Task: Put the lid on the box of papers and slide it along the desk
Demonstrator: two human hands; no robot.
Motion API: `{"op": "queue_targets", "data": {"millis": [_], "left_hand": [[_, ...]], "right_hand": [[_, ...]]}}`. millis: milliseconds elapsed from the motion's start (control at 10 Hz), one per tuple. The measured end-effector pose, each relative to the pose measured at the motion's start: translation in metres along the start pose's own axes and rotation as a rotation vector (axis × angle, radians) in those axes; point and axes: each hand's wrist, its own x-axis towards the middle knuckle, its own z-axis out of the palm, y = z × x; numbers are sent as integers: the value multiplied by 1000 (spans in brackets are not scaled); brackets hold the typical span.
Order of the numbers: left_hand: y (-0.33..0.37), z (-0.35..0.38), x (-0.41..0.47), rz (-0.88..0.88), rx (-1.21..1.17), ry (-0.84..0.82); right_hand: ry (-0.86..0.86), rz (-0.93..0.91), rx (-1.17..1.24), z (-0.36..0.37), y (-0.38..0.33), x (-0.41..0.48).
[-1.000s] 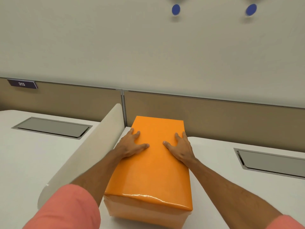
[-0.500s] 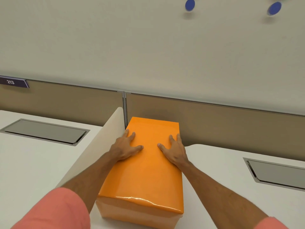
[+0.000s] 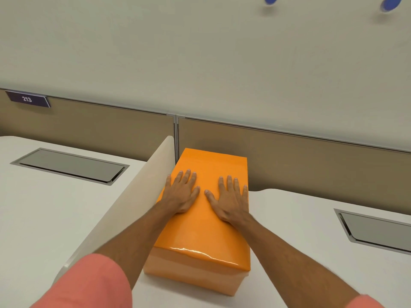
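Observation:
An orange lid point(image 3: 200, 236) covers a paler orange box point(image 3: 193, 278) standing lengthwise on the white desk point(image 3: 300, 236). Its far end lies close to the brown partition point(image 3: 311, 161). My left hand point(image 3: 181, 195) lies flat on the lid's far left part, fingers spread. My right hand point(image 3: 231, 201) lies flat beside it on the far right part, little finger at the lid's right edge. Neither hand grips anything. The papers inside are hidden by the lid.
A white curved divider point(image 3: 124, 210) rises along the box's left side, touching my left forearm. Grey cable hatches sit in the desks: the left hatch point(image 3: 69, 166) and the right hatch point(image 3: 375, 230). A label reading 213 point(image 3: 27, 99) hangs on the partition.
The box with both hands on its lid has slid away from me toward the partition. The fingers now point straighter ahead.

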Motion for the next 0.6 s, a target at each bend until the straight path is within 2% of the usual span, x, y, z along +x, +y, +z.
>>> {"op": "queue_targets", "data": {"millis": [500,600], "left_hand": [[-5,-2,4,-6,74,76],[8,-7,0,-41,95,130]], "right_hand": [[34,16,19,2,-8,6],[73,9,148,-6,-5,5]]}}
